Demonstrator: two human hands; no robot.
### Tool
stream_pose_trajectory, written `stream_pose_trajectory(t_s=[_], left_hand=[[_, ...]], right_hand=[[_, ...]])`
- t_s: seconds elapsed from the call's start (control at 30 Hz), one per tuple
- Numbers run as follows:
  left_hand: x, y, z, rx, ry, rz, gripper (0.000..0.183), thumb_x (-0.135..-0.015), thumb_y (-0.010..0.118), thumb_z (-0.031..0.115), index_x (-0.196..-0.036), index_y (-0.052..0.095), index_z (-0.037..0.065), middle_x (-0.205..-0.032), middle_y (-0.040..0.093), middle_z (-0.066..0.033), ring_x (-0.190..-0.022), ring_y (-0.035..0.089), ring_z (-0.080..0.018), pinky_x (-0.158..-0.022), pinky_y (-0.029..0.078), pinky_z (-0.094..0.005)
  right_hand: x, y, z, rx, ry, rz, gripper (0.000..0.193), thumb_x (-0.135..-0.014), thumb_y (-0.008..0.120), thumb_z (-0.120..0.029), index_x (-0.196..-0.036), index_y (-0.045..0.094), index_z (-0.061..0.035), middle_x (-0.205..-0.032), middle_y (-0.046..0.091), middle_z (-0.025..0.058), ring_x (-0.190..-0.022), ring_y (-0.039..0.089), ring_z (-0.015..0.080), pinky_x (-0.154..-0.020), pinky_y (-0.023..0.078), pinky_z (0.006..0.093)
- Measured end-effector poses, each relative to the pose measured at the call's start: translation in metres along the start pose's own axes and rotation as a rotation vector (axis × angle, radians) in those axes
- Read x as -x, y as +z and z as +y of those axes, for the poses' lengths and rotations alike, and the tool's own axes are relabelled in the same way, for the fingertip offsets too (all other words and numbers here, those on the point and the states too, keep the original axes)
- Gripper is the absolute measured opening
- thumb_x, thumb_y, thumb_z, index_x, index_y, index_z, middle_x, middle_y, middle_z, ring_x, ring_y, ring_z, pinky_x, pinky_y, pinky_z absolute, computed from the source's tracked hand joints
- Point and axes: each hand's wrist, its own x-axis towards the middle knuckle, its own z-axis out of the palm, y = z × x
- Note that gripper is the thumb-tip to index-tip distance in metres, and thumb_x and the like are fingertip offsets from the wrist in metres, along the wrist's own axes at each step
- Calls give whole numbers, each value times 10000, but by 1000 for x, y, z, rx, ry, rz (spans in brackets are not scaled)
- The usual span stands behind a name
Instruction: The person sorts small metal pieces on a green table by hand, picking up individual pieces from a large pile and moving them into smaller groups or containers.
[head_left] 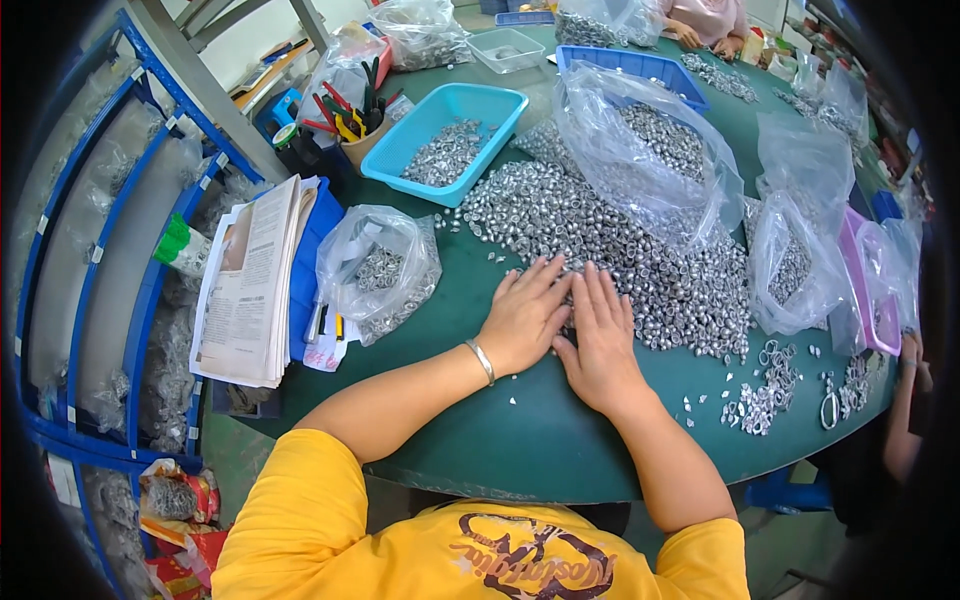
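A broad heap of small silver ring-like metal pieces (pixel 560 210) covers the middle of the green table (pixel 470 420). Flat at its near edge lie both my hands, side by side. My left hand (pixel 522 318), with a silver bangle (pixel 482 362) on its wrist, has its fingers stretched forward onto the nearest pieces. Close beside it, my right hand (pixel 603 345) reaches its straight fingers against the heap too. Neither hand grips anything that I can see. On top of the heap rests an open clear plastic bag (pixel 600 120) with more of the pieces inside.
Left of the heap are a turquoise basket (pixel 505 103), a bag of metal pieces (pixel 415 275), a cup of pliers (pixel 365 150) and papers (pixel 245 290). To the right stand filled bags (pixel 800 215) and a pink tray (pixel 858 270). Other people's hands (pixel 725 47) work beyond.
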Motion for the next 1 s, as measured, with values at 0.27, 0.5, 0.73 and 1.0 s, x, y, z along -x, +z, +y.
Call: stream_pose_trajectory(t_s=[0.27,0.5,0.73,1.0], left_hand=[[33,-20,16,-137,67,-243,578,-881,453,345,-1383,303,101,-1464,209,-120,-1339,196,-343,-1037,164,-559],[74,-41,13,-251,15,-188,566,-860,497,352,-1336,380,68,-1433,284,-126,-1314,251,-345,-1008,172,-592],[67,-30,14,-320,-106,-152,550,-886,462,340,-1363,331,98,-1449,245,-129,-1317,229,-372,-1002,173,-594],[44,-7,54,-174,51,-271,599,-871,486,384,-1378,310,117,-1454,245,-103,-1337,198,-332,-1035,145,-564]], right_hand=[[18,-10,-11,162,-88,-368,885,-772,616,-434,-1374,194,58,-1439,172,245,-1348,139,385,-1025,138,609],[35,-11,-22,84,-312,-479,860,-795,554,-506,-1357,240,63,-1449,145,231,-1349,127,376,-1028,126,609],[22,-33,-18,-17,-271,-465,509,-793,590,-344,-1139,518,22,-1271,449,181,-1210,400,318,-957,338,500],[5,-33,25,-20,-236,-45,270,-702,553,-35,-963,619,-46,-1095,588,91,-975,559,265,-810,473,363]])
